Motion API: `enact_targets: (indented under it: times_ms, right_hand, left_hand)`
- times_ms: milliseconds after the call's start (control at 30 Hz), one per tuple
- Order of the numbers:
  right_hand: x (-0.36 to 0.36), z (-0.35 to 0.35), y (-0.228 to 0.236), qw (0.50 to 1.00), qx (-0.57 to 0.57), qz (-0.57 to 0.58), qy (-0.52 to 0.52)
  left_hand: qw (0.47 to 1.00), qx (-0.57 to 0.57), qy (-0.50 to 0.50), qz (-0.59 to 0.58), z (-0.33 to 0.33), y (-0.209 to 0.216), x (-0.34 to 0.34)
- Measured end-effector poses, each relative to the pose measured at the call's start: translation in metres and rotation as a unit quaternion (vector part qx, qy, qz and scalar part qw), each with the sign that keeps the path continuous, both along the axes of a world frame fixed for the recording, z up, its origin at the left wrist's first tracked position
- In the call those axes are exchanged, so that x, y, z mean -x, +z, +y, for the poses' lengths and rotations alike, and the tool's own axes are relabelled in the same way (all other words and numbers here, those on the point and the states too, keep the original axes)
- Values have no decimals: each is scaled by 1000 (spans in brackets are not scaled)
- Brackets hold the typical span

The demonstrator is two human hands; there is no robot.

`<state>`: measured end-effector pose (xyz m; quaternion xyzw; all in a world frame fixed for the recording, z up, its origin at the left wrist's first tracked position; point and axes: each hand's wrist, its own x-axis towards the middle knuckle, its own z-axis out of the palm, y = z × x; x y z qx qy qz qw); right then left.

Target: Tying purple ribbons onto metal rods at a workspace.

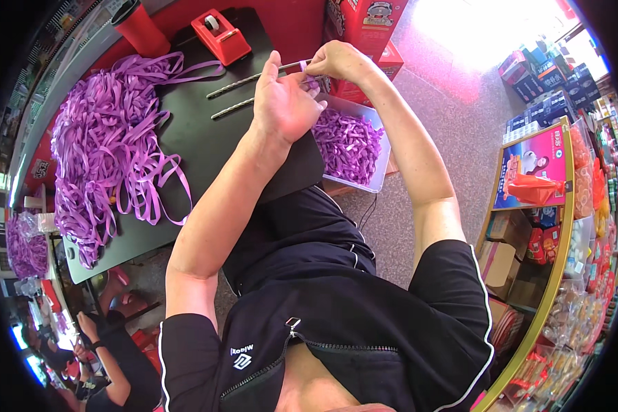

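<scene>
A: Where is the purple strip?

B: Top centre of the frame, by two thin twisted rods that slant above the dark table. It sits at the upper rod, near that rod's right end

A: And the right hand?

B: It comes in from the right, thumb and fingers pinched together on the strip

A: The left hand?

B: Just left of it, palm facing up toward the camera, fingers loosely spread and partly curled. It covers part of the rods. A bit of purple shows by its fingers, but I can't tell whether they grip it

A: What lies around them?

B: A big tangled heap of purple ribbon on the table, left of frame. Below the right hand, a pale bin filled with short purple pieces

A: Anything else?

B: A red tape dispenser and a red cup at upper left, red boxes at top centre, stacked cartons at upper right. Another person in dark clothes is at lower left, one bare arm raised
</scene>
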<state>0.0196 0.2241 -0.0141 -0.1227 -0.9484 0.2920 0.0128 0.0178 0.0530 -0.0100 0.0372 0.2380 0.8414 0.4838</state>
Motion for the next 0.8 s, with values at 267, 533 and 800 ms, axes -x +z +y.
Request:
enact_targets:
  times_ms: [267,533,800]
  right_hand:
    - [-25,44,-60,934,309,152,-89]
    - [-11,-20,-121,537,837,44,99]
    - [-10,-9,-125,398,903,1,161]
  left_hand:
    - [999,28,-12,-41,3,14,-2]
    - [999,-7,-23,-37,-7,1,4]
    - [999,-13,-30,-30,-5,0,4]
